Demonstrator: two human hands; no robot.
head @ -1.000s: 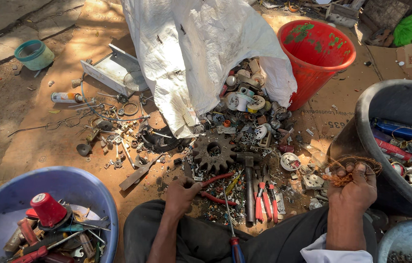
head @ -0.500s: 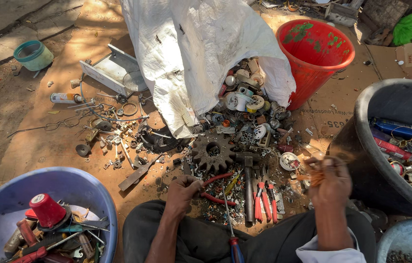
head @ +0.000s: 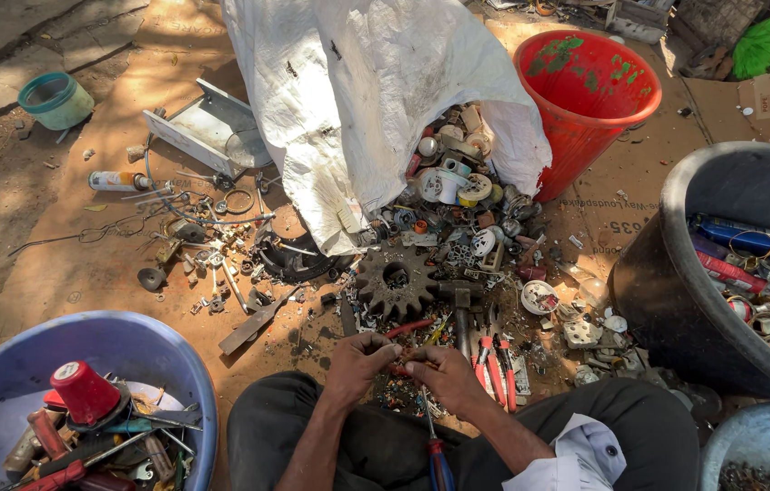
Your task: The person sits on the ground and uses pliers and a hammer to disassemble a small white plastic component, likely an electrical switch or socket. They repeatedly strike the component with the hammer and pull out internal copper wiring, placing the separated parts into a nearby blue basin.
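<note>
Black tub (head: 667,300) no longer under your right hand (head: 444,373); it has returned to meet left hand (head: 357,359), both pinching a small scrap piece (head: 400,356).

Gear (head: 396,278) before sack (head: 376,100), bucket (head: 585,100) right, basin (head: 75,345) left

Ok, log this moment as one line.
left hand: pinching small part | right hand: on same part | in front: rusty gear, white sack
</note>
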